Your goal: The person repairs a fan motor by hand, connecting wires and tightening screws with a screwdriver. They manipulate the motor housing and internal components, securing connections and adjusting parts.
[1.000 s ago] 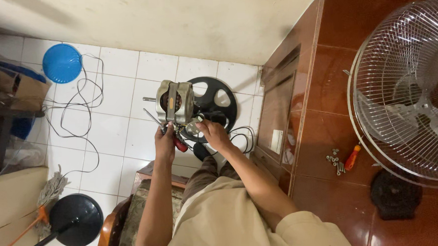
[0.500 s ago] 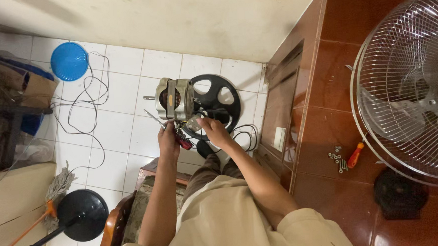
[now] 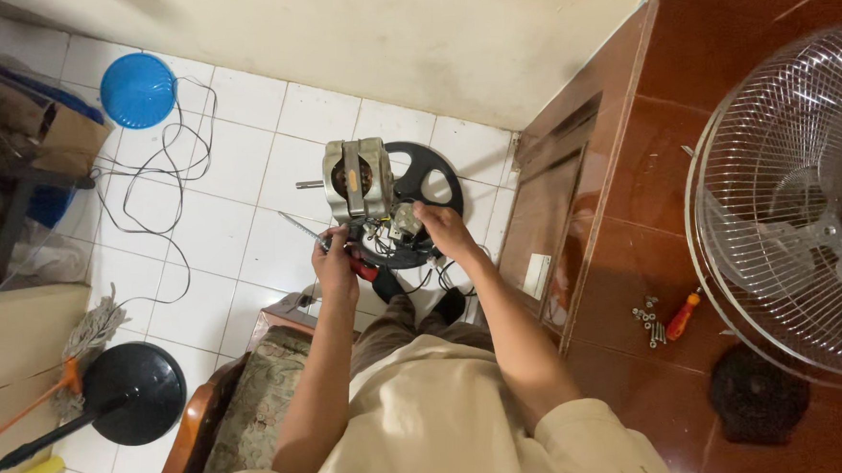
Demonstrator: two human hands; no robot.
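A fan motor point(image 3: 358, 177) with loose wires is held up over the white tiled floor point(image 3: 243, 131), gripped by the left hand point(image 3: 334, 262) along with a red-handled screwdriver point(image 3: 330, 246); the wiring side is pinched by the right hand point(image 3: 445, 230). A black spoked disc point(image 3: 428, 183) is seen just behind. Screws point(image 3: 647, 318) and a small orange screwdriver point(image 3: 682, 316) are laid on the reddish wood bench point(image 3: 647, 157), near the wire fan guard point(image 3: 793, 198).

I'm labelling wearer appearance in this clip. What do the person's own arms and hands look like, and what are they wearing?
Both arms are bare from the elbows down. The left hand and right hand have no gloves; no rings or watch are visible at this size. Short, loose cream-coloured sleeves of a shirt cover the upper arms, with a few small dark specks on the right one.
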